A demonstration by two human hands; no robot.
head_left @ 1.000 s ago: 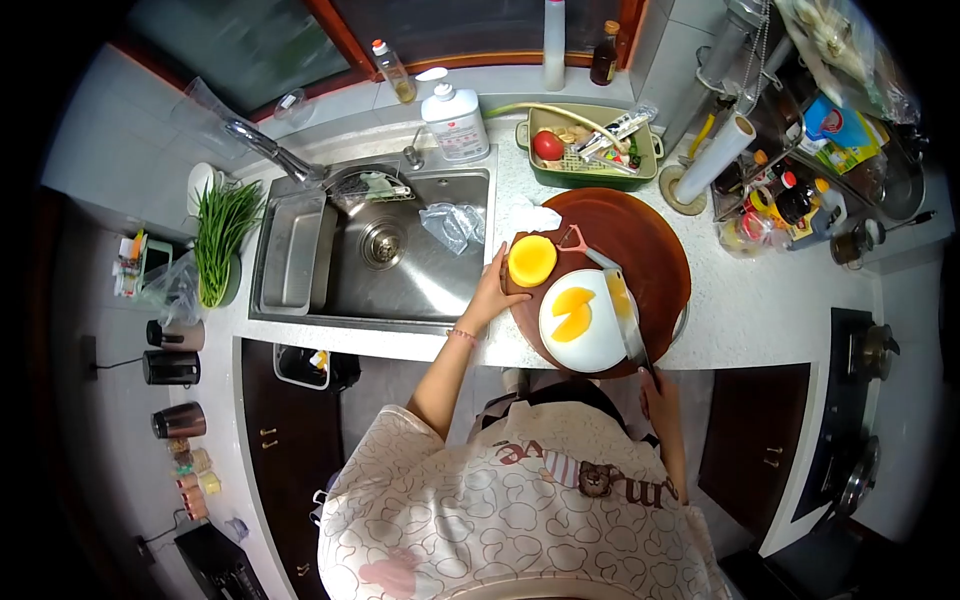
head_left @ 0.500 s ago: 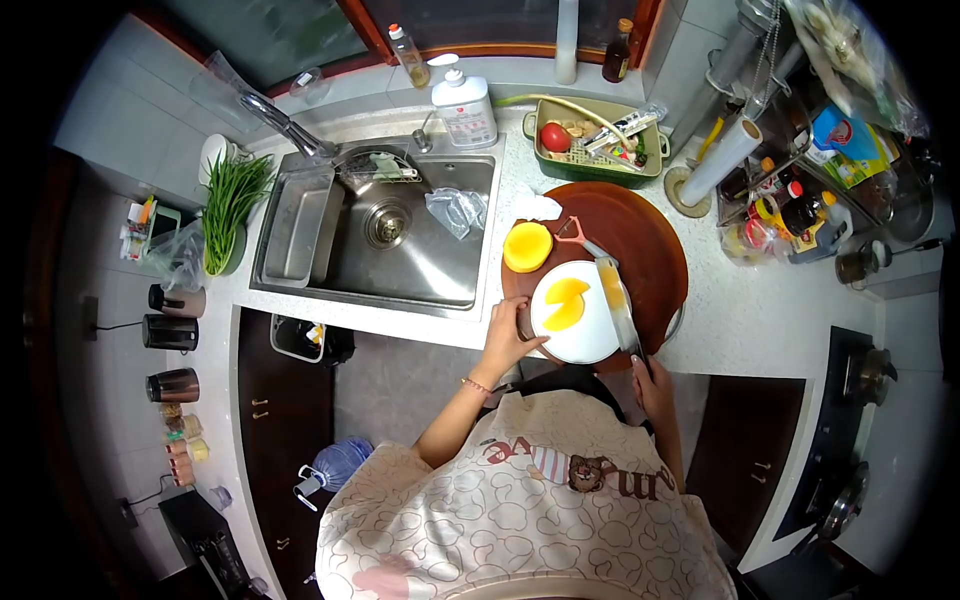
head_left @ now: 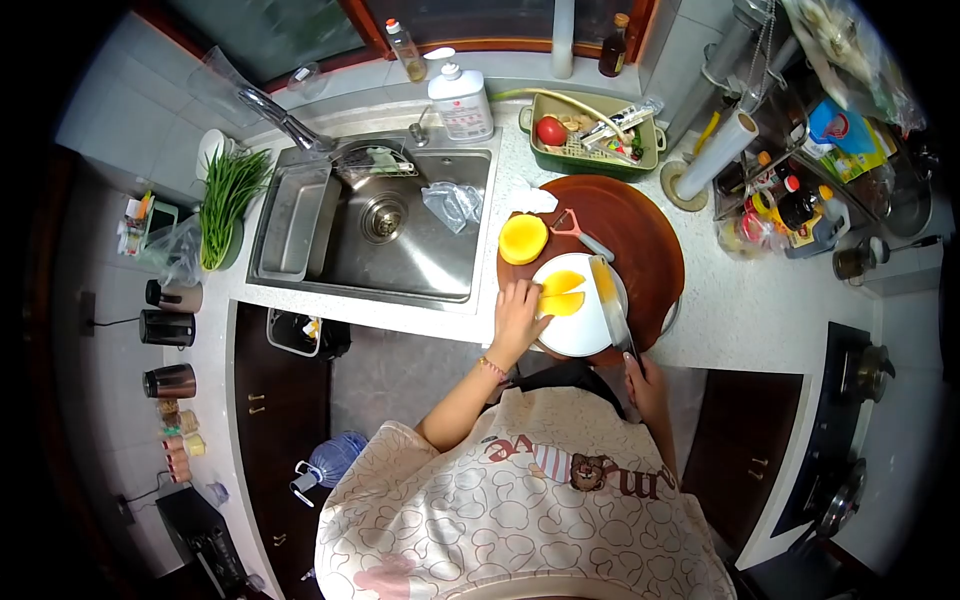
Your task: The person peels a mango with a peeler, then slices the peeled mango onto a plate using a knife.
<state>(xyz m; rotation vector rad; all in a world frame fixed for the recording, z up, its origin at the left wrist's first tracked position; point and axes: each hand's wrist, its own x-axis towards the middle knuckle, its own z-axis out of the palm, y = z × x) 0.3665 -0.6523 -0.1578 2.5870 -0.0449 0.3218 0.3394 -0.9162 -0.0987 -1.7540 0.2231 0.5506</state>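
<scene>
A white plate (head_left: 586,338) rests on the round brown cutting board (head_left: 650,240), close to the counter's front edge. Two bright yellow slices (head_left: 565,303) lie side by side on it; their exact kind I cannot make out. My left hand (head_left: 518,318) reaches over the plate's left rim, fingers curled onto the left ends of these slices. In my right hand (head_left: 645,384) is the handle of a knife (head_left: 610,305), its broad blade lying over the plate's right side with yellow residue on it. A thick yellow chunk (head_left: 523,240) and a peeler (head_left: 580,234) lie behind the plate.
Left of the board is a steel sink (head_left: 400,250) holding a plastic bag (head_left: 452,205). Behind stands a green basket (head_left: 590,160) with a tomato (head_left: 550,130). A paper towel (head_left: 535,200) touches the board's back. Bottles (head_left: 797,208) crowd the right corner.
My left hand has moved from the plate's near left rim up onto the yellow slices. The slices now lie closer together, nearly parallel. The knife stays over the plate's right side.
</scene>
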